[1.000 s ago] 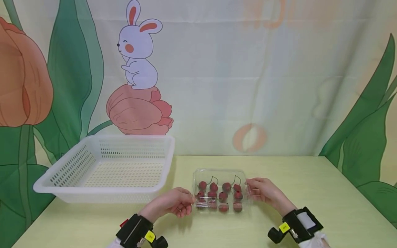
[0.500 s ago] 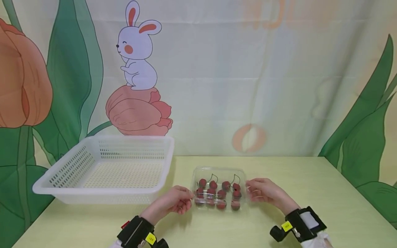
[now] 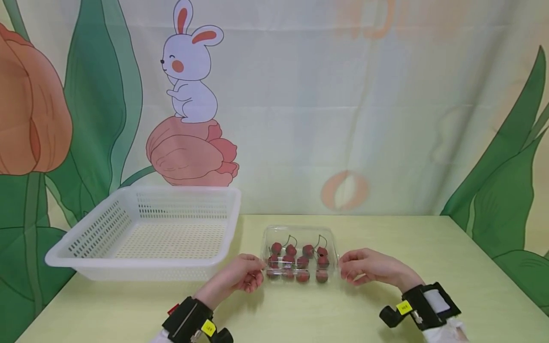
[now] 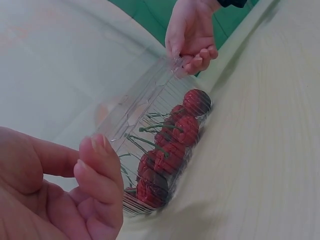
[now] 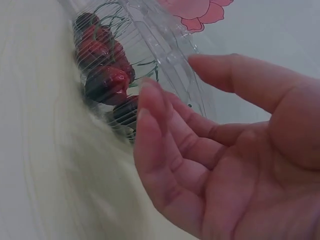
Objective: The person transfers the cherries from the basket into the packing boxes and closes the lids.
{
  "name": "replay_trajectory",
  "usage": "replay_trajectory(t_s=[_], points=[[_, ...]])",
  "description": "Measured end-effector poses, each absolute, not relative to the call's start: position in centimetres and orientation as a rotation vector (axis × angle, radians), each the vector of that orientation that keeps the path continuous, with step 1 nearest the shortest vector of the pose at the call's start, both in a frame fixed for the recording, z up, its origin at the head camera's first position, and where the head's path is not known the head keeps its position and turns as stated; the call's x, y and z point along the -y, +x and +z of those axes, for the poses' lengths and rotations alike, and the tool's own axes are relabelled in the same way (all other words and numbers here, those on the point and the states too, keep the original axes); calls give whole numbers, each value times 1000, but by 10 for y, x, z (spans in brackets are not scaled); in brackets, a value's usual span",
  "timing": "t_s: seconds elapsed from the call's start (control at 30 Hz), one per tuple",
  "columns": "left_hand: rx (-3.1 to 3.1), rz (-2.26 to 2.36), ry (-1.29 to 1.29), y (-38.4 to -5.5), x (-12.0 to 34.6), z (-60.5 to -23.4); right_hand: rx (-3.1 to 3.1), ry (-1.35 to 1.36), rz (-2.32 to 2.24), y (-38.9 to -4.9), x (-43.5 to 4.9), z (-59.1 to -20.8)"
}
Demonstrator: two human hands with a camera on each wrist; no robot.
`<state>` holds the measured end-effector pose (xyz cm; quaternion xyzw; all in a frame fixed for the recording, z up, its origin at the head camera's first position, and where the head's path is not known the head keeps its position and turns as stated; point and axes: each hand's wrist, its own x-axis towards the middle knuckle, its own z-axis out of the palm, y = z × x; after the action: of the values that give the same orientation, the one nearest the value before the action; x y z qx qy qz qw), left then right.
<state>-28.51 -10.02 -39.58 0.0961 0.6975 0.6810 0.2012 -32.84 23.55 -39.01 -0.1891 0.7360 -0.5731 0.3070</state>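
A clear plastic clamshell box (image 3: 299,255) with several red cherries (image 3: 302,262), some with green stems, is right of a white basket. My left hand (image 3: 243,274) pinches the box's left edge, its fingers curled; in the left wrist view the thumb tip is hidden behind the fingertips of the left hand (image 4: 70,190). Beside the box's right edge is my right hand (image 3: 373,267), thumb and fingers apart with nothing between them. The right wrist view shows that gap in the right hand (image 5: 240,135), with the box (image 5: 155,45) just beyond the fingers.
The white perforated basket (image 3: 141,263) stands at the table's left, and nothing is seen inside it. Behind the pale yellow table (image 3: 407,238) hangs a printed cloth (image 3: 291,119) with a rabbit, flowers and leaves. Each wrist wears a black camera strap.
The box has shifted slightly left and toward the back of the table. My right hand has come away from its right edge and moved a little right. The left hand has stayed at the left edge.
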Motion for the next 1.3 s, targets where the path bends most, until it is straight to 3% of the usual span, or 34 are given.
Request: replay_trajectory(t_s=[1.3], points=[[-1977, 1838, 288, -284, 99, -394, -1954, -496, -1509, -326, -223, -394]])
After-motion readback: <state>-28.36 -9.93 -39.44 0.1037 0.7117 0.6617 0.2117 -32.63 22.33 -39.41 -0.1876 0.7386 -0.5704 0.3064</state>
